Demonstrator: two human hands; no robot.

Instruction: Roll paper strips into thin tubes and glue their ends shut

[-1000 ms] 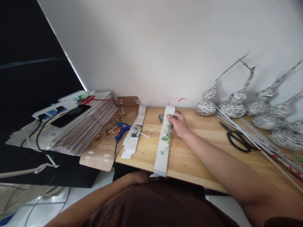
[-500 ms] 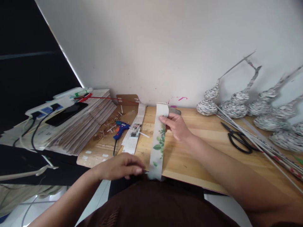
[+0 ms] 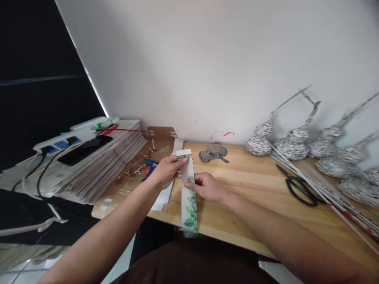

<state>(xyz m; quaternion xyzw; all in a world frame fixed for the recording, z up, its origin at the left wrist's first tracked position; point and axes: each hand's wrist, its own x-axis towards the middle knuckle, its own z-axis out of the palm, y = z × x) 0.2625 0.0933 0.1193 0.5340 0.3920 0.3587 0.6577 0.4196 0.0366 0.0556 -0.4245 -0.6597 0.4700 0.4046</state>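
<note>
A long white paper strip (image 3: 187, 203) printed with green leaves runs from above the table down past its front edge. Near its top end, my left hand (image 3: 168, 172) pinches the left side, just under a dark patterned band. Lower down, my right hand (image 3: 209, 187) grips the right side between thumb and fingers. Behind my left forearm lies a blue glue gun (image 3: 150, 167), partly hidden. Another printed paper strip (image 3: 162, 199) lies on the table left of the leafy one, partly covered by my left hand.
A grey cloth (image 3: 213, 153) lies near the wall. Black scissors (image 3: 301, 185) and long paper rods (image 3: 322, 193) are at the right, before several woven paper gourds (image 3: 291, 144). Stacked paper (image 3: 118, 161) at the left carries a power strip (image 3: 63, 141) and a phone (image 3: 85, 150).
My left hand has risen from the table's front edge and taken hold of the strip's upper end. My right hand has moved lower on the strip, whose top has come down and nearer.
</note>
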